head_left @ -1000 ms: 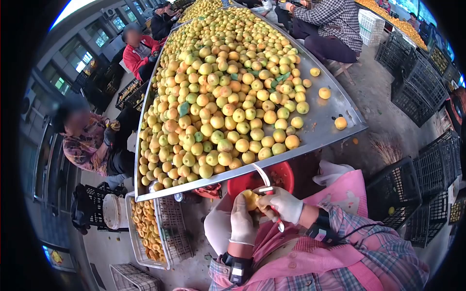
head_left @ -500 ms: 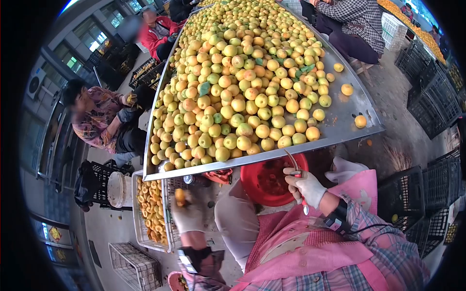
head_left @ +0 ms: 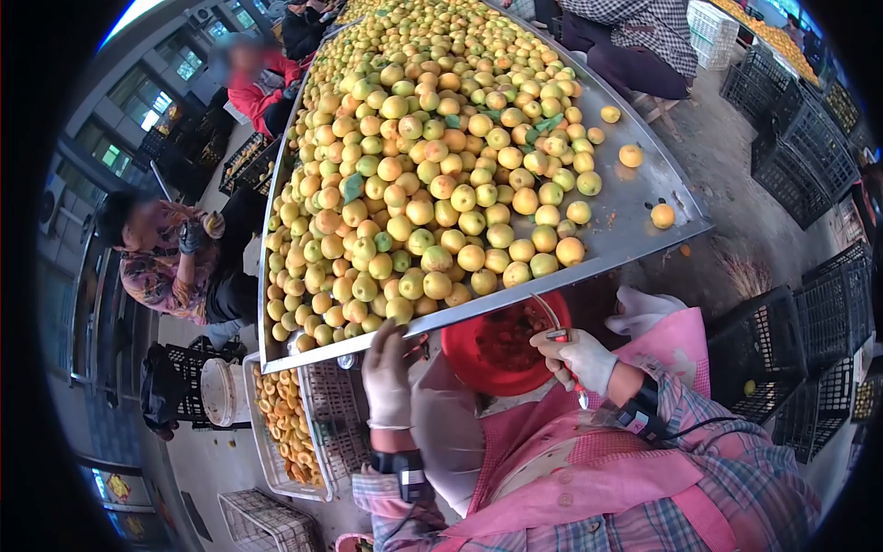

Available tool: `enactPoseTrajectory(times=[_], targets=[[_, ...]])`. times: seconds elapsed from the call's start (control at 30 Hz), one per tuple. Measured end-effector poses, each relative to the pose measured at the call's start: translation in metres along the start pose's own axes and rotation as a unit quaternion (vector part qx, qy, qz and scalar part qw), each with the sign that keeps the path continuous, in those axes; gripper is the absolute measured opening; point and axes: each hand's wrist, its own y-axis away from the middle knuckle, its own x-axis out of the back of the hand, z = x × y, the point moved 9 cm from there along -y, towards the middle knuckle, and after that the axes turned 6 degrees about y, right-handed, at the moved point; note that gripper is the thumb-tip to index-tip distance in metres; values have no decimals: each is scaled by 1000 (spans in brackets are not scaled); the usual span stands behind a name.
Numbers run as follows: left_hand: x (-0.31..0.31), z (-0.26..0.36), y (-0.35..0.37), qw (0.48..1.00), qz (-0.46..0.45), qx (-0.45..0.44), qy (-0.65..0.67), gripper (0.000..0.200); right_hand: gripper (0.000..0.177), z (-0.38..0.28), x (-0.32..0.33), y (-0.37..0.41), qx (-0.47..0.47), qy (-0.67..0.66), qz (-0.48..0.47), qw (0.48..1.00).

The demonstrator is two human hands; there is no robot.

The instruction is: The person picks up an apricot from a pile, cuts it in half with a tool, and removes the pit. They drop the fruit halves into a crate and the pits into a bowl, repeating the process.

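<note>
A large heap of yellow-orange apricots (head_left: 432,198) covers the metal table (head_left: 635,216) before me. At its near edge, my left hand (head_left: 386,377), in a pale glove, reaches up with fingers stretched out; the fingertips are right at the lowest apricots. My right hand (head_left: 581,359), also gloved, is closed around a curved-blade knife (head_left: 549,311) with a red handle, its blade pointing up towards the table rim. Beneath that blade sits a red basin (head_left: 457,354) with dark reddish bits inside. Halved apricots (head_left: 287,423) fill a white crate (head_left: 324,492) at left.
Beside the filled crate stands another slatted crate (head_left: 333,405), with a white bucket (head_left: 219,391) further left. Black crates (head_left: 759,359) are stacked at right. A person in a patterned top (head_left: 170,276) sits left of the table; others sit further along it.
My left hand has moved from beside the crate, where it held an apricot, up to the table's edge; that apricot no longer shows in it. My right hand keeps the knife. The view has shifted slightly.
</note>
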Motion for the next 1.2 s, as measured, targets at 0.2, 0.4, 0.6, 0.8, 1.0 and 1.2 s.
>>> enactPoseTrajectory(times=[0.2,0.4,0.6,0.8,1.0,1.2], targets=[[-124,-37,-10,981,-156,-1,-117,29,20,-46,49,12,100,47,97,989],[-138,-83,1,977,-159,135,39,31,27,-156,99,2,318,506,347,723],[-131,-93,28,961,-123,208,137,30,35,-172,79,-56,169,662,249,686],[-134,-86,41,959,-138,207,136,37,38,-176,92,-45,241,550,260,756],[-168,-48,49,965,-234,92,70,75,36,-125,36,14,182,114,-15,976],[-179,-46,69,925,-310,143,166,69,39,-95,-14,42,169,110,-33,979]])
